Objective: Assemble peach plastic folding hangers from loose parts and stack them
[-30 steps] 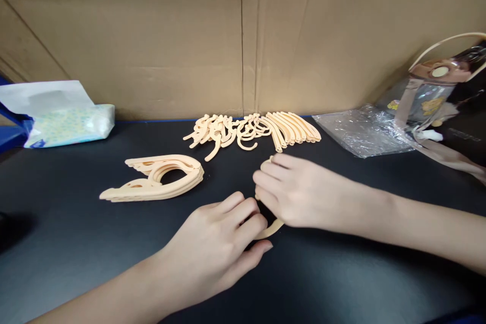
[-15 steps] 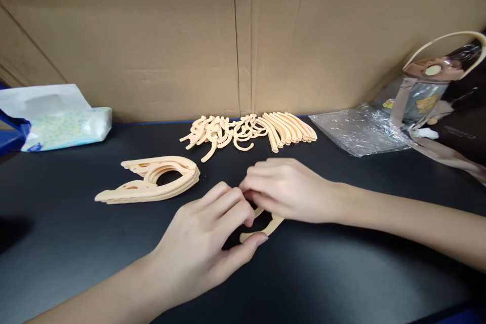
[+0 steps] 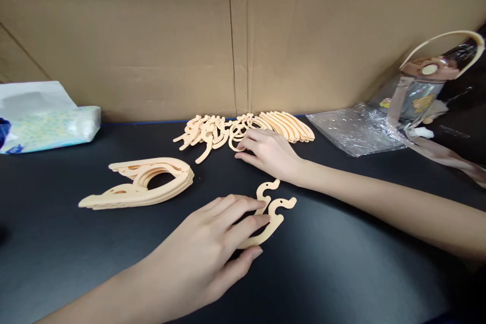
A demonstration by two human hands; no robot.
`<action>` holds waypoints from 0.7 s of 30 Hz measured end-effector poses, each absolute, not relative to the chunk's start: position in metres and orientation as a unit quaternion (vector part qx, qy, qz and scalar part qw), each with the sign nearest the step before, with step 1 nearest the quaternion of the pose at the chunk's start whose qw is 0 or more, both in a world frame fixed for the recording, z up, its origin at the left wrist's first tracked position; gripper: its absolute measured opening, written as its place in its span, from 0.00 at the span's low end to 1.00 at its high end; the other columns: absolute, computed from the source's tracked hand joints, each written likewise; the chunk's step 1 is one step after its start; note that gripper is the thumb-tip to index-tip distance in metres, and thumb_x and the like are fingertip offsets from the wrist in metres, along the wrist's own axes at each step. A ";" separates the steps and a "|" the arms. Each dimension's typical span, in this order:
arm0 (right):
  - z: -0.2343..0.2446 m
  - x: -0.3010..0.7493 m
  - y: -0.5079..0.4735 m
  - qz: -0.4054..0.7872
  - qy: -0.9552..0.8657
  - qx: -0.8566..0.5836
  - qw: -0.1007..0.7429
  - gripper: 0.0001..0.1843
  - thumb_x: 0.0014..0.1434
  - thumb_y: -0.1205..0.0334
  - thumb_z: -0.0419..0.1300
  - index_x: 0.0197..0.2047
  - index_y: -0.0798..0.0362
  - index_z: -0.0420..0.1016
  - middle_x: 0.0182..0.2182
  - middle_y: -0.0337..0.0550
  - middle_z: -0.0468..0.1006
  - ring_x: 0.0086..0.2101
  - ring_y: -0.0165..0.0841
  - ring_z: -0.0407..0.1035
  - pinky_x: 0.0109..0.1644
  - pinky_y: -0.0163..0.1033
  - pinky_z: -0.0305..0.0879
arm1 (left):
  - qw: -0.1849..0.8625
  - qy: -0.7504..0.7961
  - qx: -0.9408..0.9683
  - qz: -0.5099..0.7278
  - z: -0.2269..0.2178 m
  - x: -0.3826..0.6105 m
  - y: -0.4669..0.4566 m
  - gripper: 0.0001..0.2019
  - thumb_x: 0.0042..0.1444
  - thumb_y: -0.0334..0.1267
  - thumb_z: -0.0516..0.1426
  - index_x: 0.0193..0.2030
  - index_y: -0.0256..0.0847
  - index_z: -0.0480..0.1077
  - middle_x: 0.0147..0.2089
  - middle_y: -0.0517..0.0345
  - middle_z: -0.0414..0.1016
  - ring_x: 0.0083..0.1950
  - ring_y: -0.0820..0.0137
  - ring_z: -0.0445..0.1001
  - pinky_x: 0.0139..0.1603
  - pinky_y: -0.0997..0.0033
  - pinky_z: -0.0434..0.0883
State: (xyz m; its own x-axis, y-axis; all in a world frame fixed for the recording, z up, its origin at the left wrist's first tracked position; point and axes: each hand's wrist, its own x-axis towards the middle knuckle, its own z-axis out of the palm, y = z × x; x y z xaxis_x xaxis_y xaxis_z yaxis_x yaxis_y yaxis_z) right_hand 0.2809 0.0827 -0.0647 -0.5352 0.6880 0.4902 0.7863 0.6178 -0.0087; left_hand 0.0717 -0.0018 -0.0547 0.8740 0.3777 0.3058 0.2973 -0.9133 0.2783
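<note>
Two cream plastic hanger hooks (image 3: 274, 223) with wavy ends and small holes lie side by side on the black table. My left hand (image 3: 212, 235) rests over them, its fingers stretched and apart, the tips touching them and covering part of their curves. Farther back, my right hand (image 3: 269, 154) has its thumb and fingertips closed at a curved hook (image 3: 232, 146) on the edge of a loose pile of hooks (image 3: 205, 131). Its palm side is hidden. A row of slim curved hanger arms (image 3: 290, 126) lies just behind and right of this hand.
Left of my hands sits a stack of cream folded hanger pieces (image 3: 140, 197). A tissue pack (image 3: 49, 124) is at the far left. A clear plastic bag (image 3: 349, 129) and a strapped water bottle (image 3: 421, 91) stand at the right. Brown cardboard (image 3: 152, 35) rises behind.
My right hand has left the hooks near my left hand and moved back to the pile. The wavy ends of both hooks have come into view. My left hand has shifted little.
</note>
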 end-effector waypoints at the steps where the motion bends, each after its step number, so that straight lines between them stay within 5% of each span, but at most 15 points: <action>1: -0.065 0.281 0.082 -0.101 -0.868 -0.428 0.230 0.12 0.68 0.59 0.57 0.41 0.58 0.77 0.39 0.48 0.77 0.41 0.38 0.70 0.43 0.41 0.61 | 0.112 0.175 0.961 0.183 -0.054 0.072 -0.002 0.15 0.67 0.35 0.50 0.59 0.42 0.67 0.56 0.54 0.74 0.59 0.65 0.70 0.57 0.64 0.71; 21: -0.064 0.284 0.086 -0.009 -0.890 -0.384 0.245 0.08 0.67 0.71 0.54 0.38 0.58 0.73 0.36 0.47 0.76 0.39 0.35 0.69 0.48 0.41 0.60 | 0.113 0.157 0.963 0.185 -0.049 0.073 -0.001 0.12 0.66 0.32 0.52 0.55 0.41 0.68 0.53 0.54 0.75 0.54 0.67 0.72 0.53 0.69 0.70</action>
